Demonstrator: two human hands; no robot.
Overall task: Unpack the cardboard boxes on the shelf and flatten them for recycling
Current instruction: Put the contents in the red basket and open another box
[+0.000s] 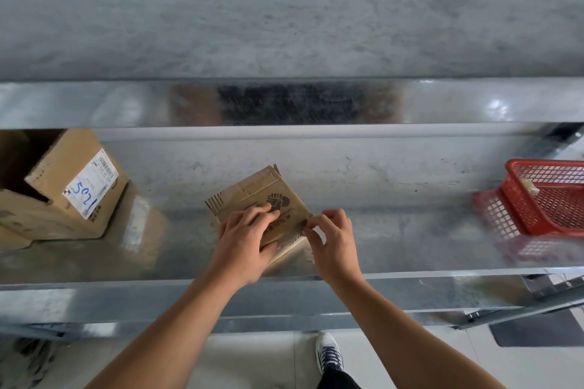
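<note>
A small brown cardboard box [252, 196] with a dark printed logo sits on the metal shelf [395, 218], turned at an angle. My left hand [245, 243] grips its near side, fingers curled over the top and thumb underneath the near edge. My right hand [331, 237] pinches something thin at the box's right corner, between thumb and forefinger; I cannot tell whether it is tape or the cardboard edge. A bigger open cardboard box [72, 186] with a white shipping label stands at the left end of the shelf.
A red plastic mesh basket [550, 199] with a small pale item inside stands at the shelf's right end. A grey wall rises behind the shelf. Below the shelf edge are a pale floor, a dark mat [537, 330] and one of my shoes [329, 352].
</note>
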